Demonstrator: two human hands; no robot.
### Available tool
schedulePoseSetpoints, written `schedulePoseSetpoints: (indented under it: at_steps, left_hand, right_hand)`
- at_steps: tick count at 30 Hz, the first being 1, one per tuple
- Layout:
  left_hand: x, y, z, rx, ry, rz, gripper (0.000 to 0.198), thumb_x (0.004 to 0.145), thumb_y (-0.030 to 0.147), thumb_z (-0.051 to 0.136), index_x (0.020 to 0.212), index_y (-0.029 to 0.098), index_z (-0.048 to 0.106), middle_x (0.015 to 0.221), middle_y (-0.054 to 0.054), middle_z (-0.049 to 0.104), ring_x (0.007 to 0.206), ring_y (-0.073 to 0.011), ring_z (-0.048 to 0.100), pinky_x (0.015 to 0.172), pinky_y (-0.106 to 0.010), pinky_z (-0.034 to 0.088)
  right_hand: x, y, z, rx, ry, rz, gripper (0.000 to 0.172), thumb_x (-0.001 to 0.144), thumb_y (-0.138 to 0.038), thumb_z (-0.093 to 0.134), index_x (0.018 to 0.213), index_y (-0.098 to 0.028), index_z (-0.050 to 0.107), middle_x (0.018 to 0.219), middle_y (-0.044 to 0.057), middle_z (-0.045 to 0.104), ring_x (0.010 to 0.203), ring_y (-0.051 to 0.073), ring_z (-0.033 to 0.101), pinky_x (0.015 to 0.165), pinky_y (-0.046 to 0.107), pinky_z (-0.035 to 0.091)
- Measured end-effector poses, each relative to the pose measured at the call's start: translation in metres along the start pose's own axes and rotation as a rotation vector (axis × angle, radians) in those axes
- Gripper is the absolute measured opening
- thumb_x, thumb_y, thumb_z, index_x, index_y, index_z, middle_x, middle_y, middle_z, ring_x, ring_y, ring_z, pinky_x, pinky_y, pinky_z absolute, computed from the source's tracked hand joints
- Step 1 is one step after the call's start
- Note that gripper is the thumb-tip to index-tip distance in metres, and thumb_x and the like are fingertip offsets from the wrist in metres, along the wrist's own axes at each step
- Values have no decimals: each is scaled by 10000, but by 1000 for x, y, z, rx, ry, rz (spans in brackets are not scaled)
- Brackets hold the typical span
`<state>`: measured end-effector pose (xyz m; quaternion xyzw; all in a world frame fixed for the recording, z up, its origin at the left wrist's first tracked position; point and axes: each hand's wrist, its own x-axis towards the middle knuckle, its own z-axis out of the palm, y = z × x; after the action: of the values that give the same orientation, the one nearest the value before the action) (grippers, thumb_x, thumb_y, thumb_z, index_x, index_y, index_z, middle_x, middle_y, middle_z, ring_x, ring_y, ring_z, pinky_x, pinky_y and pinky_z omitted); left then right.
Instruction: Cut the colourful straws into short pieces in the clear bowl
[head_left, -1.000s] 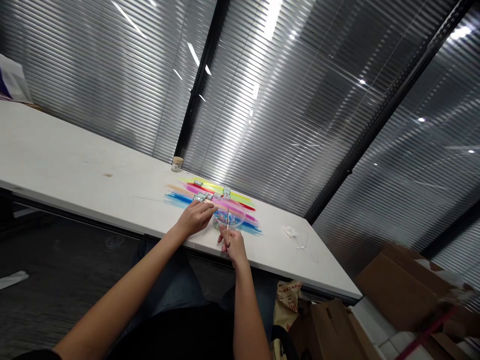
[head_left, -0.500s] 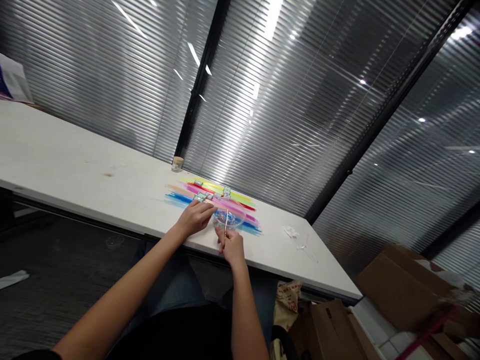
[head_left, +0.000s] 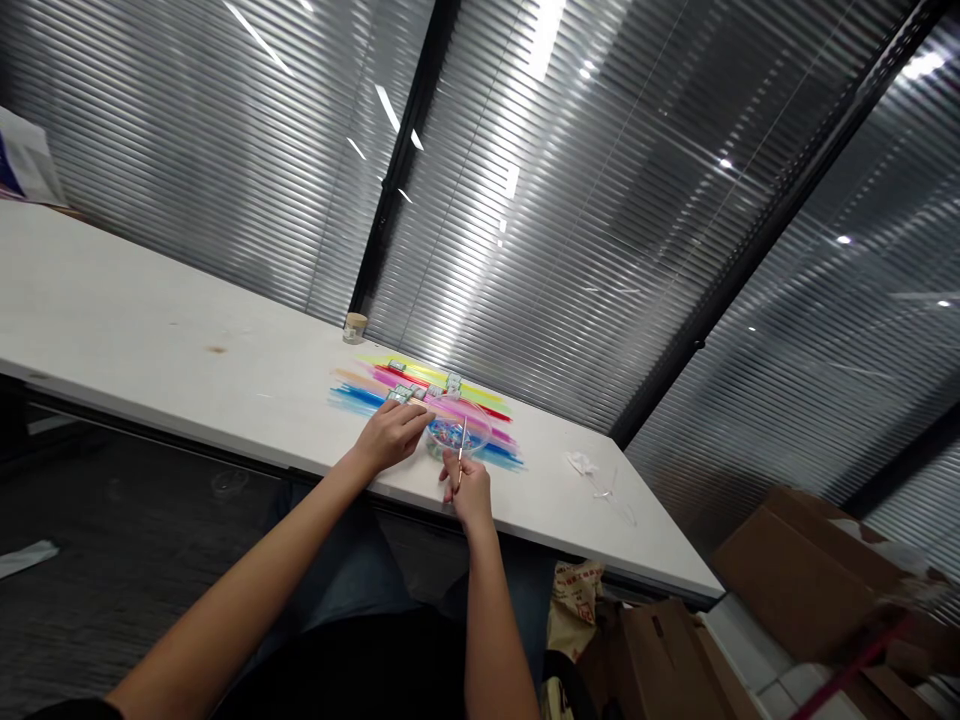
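Observation:
On the white table a clear round plastic bowl (head_left: 489,432) holds many small colourful bits. My left hand (head_left: 391,433) is at the bowl's left rim, its fingers drawn together; whatever lies between the fingertips is too small to make out. Slim scissors (head_left: 463,440) with copper-coloured handles are in my right hand (head_left: 470,492), which is closed round them just in front of the bowl. Their thin silver end points away from me, over the bowl. Several small pale-green packets (head_left: 453,384) lie behind the bowl and beside my left fingers.
Bright streaks of yellow, red, pink and blue (head_left: 352,397) mark the table under the bowl. A small jar with a wooden-looking lid (head_left: 355,328) stands by the blinds. Crumpled white tissue (head_left: 581,463) and clear plastic lie to the right. Cardboard boxes (head_left: 795,560) are piled beyond the table's right end.
My right hand and the scissors have shifted slightly right, and the scissors' tip is a little farther from my left fingers. The left hand has stayed in place.

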<state>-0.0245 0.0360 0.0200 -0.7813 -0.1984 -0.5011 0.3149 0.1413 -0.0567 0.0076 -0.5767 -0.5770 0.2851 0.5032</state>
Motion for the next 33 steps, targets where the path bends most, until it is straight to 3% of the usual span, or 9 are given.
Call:
schedulePoseSetpoints:
  at_steps: [8, 16, 33]
  left_hand:
    - [-1, -1, 1, -21, -33, -19, 308, 831, 55, 430, 1041, 190, 610, 929, -50, 685, 829, -163, 626, 713, -304, 408]
    - [-3, -1, 3, -27, -26, -15, 295, 847, 65, 438, 1057, 194, 598, 925, -49, 684, 817, -160, 623, 704, -300, 408]
    - [-8, 0, 6, -95, -103, 19, 300, 865, 109, 439, 1083, 215, 617, 957, -54, 686, 835, -152, 634, 746, -295, 446]
  right_hand:
    - [0, 3, 0, 18, -74, -27, 517, 815, -631, 499, 560, -186, 566, 334, -45, 435, 307, 96, 372, 396, 215, 297]
    - [2, 4, -1, 116, -150, 39, 537, 803, -655, 489, 555, -183, 550, 339, -36, 453, 292, 84, 330, 371, 213, 254]
    - [1, 1, 0, -2, -127, 15, 553, 817, -659, 458, 550, -183, 546, 344, -39, 445, 311, 89, 370, 402, 212, 313]
